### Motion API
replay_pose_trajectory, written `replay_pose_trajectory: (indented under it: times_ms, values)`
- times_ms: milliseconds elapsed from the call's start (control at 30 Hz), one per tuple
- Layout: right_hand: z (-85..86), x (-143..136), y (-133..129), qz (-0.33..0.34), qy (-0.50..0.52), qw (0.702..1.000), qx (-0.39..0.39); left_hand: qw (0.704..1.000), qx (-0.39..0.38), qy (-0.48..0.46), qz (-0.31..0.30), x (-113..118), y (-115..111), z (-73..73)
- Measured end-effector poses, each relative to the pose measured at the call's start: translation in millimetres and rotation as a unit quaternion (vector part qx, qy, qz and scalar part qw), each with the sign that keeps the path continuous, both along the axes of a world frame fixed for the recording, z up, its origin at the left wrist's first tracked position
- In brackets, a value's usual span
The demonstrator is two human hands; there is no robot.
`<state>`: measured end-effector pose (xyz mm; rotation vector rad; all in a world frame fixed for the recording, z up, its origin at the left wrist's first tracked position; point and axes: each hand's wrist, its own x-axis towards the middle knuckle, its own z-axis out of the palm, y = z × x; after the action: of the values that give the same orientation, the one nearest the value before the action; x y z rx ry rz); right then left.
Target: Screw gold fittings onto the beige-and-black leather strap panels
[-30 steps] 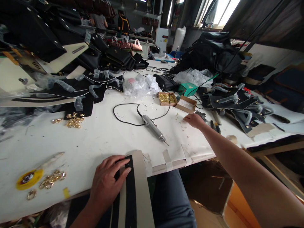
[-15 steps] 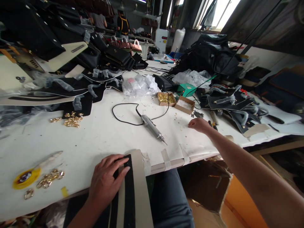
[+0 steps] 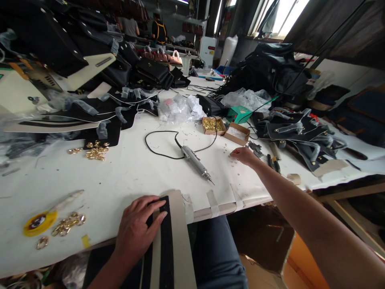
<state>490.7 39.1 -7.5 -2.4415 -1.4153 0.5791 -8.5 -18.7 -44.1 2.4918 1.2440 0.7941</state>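
Observation:
My left hand [image 3: 140, 224] lies with fingers stretched out over a beige panel [image 3: 179, 237] bearing black strips [image 3: 167, 245], which overhangs the front table edge. Its fingertips and thumb touch one strip near the top. Out to the right, my right hand [image 3: 243, 155] is at the tabletop among small scattered metal pieces [image 3: 238, 174]. Its fingers are pinched together; whatever they hold is too small or hidden. Between the hands rests a grey electric screwdriver [image 3: 195, 162], its bit pointing toward the front edge and its black cord looped behind.
Behind my right hand are a box of small gold-coloured parts [image 3: 213, 125] and a box with white contents [image 3: 237, 133]. Pliers [image 3: 276, 164] lie to the right. Gold hardware [image 3: 95, 152] and a yellow tape roll [image 3: 39, 223] are at left. Black bags [image 3: 153, 72] are piled behind.
My right hand has moved left and slightly back over the small metal pieces, fingers still closed. My left hand stays on the panel. The whole view has shifted slightly.

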Motion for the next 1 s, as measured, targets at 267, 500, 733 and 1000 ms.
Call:
replay_pose_trajectory:
  times_ms: [267,500,733,1000]
  values:
    - [-3.1,-8,3,-0.017,-0.035,0.999,-0.017,1.000,0.000,0.007,0.005,0,-1,-0.7]
    - [2.0,-18,3,-0.040,-0.095,0.994,-0.023,1.000,0.001,0.001,0.005,1,-1,1.6]
    - [6.5,-26,2,-0.011,-0.159,0.986,-0.039,1.000,-0.008,0.002,0.005,0,-1,0.3]
    - [7.3,-48,-1,0.022,-0.181,0.982,-0.058,1.000,-0.023,-0.008,0.011,2,-4,2.3]
